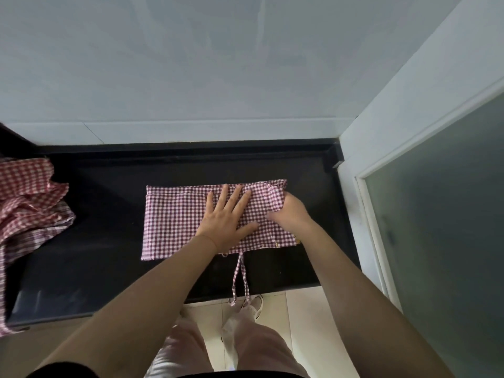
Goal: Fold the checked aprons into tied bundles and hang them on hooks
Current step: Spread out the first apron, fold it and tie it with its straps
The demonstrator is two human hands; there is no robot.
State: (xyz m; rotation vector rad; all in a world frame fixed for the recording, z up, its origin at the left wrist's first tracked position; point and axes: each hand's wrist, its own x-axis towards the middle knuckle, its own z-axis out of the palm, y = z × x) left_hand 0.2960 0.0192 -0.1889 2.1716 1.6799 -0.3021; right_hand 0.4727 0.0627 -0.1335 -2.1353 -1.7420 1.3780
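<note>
1. Fingers (226, 196) of the left hand (227, 216) lie straight and spread, pressing flat on the folded apron (174, 216).
2. That apron lies on the black counter (109, 214), its ties (240, 279) hanging over the front edge.
3. Right hand (289, 211) curls around the apron's right end, gripping the cloth.
4. Far left, a heap of aprons (30, 197) sits apart.

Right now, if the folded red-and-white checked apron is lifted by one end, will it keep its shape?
Probably not. The folded red-and-white checked apron looks like thin, limp cloth: its strap loop droops over the black counter edge. It likely stays flat only while the left hand presses it.
</note>
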